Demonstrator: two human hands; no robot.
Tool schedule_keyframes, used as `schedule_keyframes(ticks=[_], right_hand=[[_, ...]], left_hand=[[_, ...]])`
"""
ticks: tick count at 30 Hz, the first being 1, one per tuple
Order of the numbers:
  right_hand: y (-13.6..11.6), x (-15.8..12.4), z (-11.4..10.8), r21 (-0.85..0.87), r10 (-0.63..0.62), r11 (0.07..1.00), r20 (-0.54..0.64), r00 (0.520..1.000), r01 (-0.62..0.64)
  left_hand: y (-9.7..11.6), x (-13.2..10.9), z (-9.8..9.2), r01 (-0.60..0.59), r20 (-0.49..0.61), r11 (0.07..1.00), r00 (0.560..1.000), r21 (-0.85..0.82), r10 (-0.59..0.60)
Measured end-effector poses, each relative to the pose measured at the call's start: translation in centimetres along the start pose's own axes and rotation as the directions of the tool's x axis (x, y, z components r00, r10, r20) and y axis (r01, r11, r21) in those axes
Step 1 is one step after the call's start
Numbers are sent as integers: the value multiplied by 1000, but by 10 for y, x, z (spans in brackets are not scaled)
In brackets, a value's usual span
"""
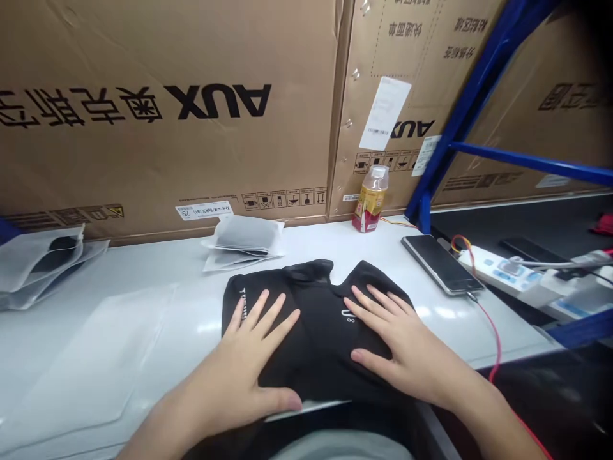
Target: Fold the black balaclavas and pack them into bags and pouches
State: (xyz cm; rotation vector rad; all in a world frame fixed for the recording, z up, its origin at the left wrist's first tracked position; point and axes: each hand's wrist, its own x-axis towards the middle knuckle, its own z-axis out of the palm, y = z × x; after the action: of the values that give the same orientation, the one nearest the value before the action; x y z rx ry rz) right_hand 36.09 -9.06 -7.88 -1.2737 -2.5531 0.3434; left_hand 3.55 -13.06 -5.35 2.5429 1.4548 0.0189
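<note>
The black garment (317, 345) is lying on the white table (158, 263) at the lower centre of the frame. The left hand (246, 358) is resting palm down on its left part, fingers spread, and the right hand (390, 326) is lying likewise on its right part; neither is pinching anything. The two palms are apparently keeping the cloth flat and steady. The phone (443, 263), right of centre, is probably sitting at the table edge so its red cable (495, 338) can reach.

The garment is looking soft and matt, with white printing and a notch along its far edge. Frosted, thin plastic bags (246, 236) are lying in a loose stack above it, and more bags (41, 265) are curling at the far left. A faceted bottle (370, 199) with a yellow-and-red label is standing upright near the stiff brown cardboard boxes (167, 166), which are filling the upper frame.
</note>
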Motion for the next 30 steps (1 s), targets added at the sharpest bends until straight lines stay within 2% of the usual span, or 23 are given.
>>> schedule_keyframes(ticks=[3,5,8,11,14,17,19,21,24,25,26,27,30], right_hand=[[-1,-2,-2,24,-13,1000,-19,1000,14],[1,-3,0,50,-21,998,-58,998,24],[8,-5,2,138,-11,989,-243,970,46],[13,-6,1,210,33,975,-456,890,72],[12,-6,-4,223,42,971,-500,865,82],[9,-7,-7,220,17,970,-494,869,106],[7,-7,-8,214,11,971,-498,867,111],[6,-6,-9,206,9,972,-502,865,109],[-3,-2,-12,177,-20,976,-511,860,128],[-9,1,-14,161,-47,976,-508,860,149],[-16,4,-15,145,-85,973,-499,863,179],[-26,7,-15,129,-129,968,-483,866,216],[-58,21,-13,88,-285,932,-422,861,352]], left_hand=[[-1,-7,-8,-29,-38,999,999,32,30],[-16,-5,-26,-21,-69,998,997,53,25],[-56,6,-61,91,-183,988,981,121,-68],[-102,24,-87,275,-363,936,914,221,-183],[-131,39,-92,361,-444,890,870,277,-214],[-140,46,-87,382,-472,870,857,312,-207],[-135,43,-84,395,-501,856,843,332,-195],[-119,34,-81,410,-539,841,824,352,-176],[-71,10,-70,380,-583,832,808,404,-86],[-51,0,-63,329,-586,832,810,446,-7],[-31,-10,-55,259,-599,846,796,467,87],[-12,-19,-47,205,-644,871,750,447,154],[25,-38,-21,94,-680,954,721,286,133]])
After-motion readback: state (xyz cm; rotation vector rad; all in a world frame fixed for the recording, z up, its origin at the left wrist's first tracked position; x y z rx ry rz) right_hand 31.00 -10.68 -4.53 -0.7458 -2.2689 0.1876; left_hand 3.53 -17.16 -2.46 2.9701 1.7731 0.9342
